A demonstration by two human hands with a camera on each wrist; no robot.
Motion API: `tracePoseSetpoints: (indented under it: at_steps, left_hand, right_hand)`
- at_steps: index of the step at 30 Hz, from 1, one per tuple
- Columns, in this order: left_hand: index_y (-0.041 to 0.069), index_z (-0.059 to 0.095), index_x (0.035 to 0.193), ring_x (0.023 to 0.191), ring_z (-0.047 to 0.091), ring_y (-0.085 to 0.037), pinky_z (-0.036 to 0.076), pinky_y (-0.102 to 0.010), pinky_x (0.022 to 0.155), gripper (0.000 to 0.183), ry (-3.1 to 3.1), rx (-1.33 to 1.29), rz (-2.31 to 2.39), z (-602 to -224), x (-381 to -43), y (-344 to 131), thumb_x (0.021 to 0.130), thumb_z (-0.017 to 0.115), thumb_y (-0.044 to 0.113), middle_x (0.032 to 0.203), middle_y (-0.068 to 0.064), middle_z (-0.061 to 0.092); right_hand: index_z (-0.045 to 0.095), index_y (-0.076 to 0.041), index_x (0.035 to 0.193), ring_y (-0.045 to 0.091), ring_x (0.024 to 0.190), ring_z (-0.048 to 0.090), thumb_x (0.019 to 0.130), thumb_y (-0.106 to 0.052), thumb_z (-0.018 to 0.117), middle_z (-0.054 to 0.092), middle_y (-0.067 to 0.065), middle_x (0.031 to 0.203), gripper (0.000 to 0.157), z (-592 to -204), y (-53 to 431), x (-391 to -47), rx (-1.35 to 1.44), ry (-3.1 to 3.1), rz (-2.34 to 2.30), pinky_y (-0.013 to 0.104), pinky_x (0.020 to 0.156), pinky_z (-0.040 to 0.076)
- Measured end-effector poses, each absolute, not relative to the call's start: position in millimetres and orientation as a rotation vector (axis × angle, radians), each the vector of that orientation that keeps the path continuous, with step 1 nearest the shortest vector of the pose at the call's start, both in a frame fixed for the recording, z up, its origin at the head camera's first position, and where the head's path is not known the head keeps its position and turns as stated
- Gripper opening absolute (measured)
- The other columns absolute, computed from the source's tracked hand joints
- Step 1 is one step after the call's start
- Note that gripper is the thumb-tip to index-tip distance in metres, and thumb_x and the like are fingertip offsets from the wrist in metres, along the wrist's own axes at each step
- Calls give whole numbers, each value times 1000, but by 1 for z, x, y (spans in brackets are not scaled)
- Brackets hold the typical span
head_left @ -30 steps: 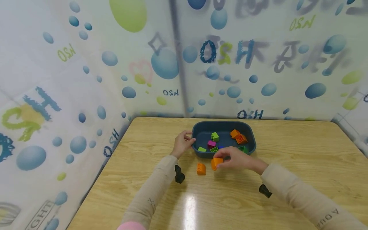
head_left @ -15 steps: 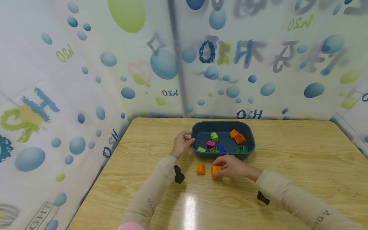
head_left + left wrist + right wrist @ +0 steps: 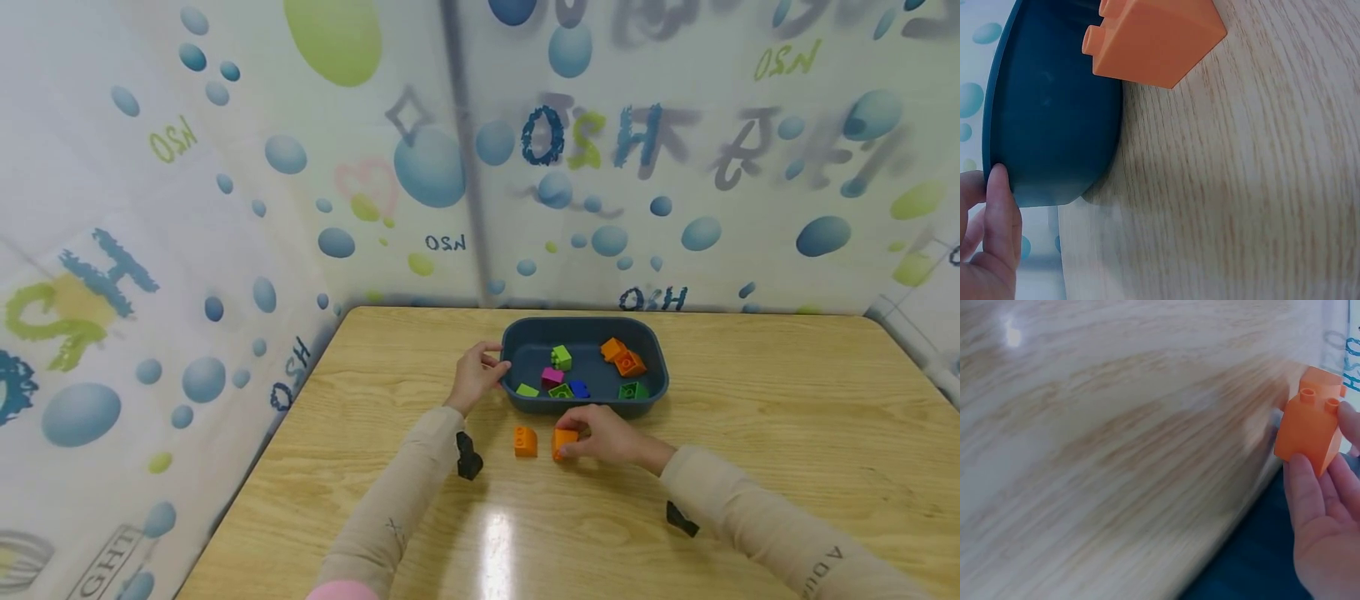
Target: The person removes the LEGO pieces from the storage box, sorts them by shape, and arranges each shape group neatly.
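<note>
My left hand (image 3: 476,379) pinches the left end of a dark blue plastic tub (image 3: 585,406), its thumb and fingers at the rim in the left wrist view. My right hand (image 3: 606,435) holds an orange toy building block (image 3: 564,443) between thumb and fingers, low in front of the tub. Two studs show on this block in the right wrist view. Just left of it a second orange block (image 3: 525,442) stands on the table; it looms large, as an orange block (image 3: 1160,40) with studs on one side, in the left wrist view.
Inside the tub lie two orange blocks (image 3: 628,362) at the right, a dark green block (image 3: 633,390), a blue block (image 3: 578,389), a magenta block (image 3: 552,377) and several lime green blocks (image 3: 561,358). Behind the wooden table (image 3: 787,417) stands a bubble-patterned wall (image 3: 480,192).
My right hand has brought the orange block down from the tub's front edge toward the table, beside the other orange block. The left hand stays at the tub's rim.
</note>
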State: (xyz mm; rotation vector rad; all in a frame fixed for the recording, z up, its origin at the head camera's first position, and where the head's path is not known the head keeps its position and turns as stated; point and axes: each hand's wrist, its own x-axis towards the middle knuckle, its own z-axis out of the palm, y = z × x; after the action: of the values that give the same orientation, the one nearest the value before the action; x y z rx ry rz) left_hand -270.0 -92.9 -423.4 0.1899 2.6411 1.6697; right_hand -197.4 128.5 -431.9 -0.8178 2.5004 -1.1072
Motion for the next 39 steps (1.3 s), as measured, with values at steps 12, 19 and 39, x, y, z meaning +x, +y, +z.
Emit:
tracePoseSetpoints:
  at_steps: [12,19,39]
  left_hand:
    - [-1,54,115,62,58,-27,54,-41,58,34,2634,197,1673,-424,-270,-94,83,62,7,80,-14,57]
    - [-2,53,116,59,57,-21,54,-41,59,34,2639,191,1659,-425,-269,-95,83,61,7,81,-14,57]
    - [0,54,115,60,57,-21,54,-41,59,33,2645,188,1661,-424,-270,-93,84,61,7,82,-14,56]
  right_hand:
    - [62,-4,100,16,81,54,77,-21,69,62,0,92,29,-436,125,-196,-798,2540,-1082,28,75,49]
    - [61,-3,101,19,82,55,78,-22,69,62,3,95,31,-439,125,-196,-806,2517,-1116,25,73,50]
    - [62,-2,99,20,87,58,76,-10,69,62,6,96,25,-436,128,-193,-832,2484,-1222,27,77,52]
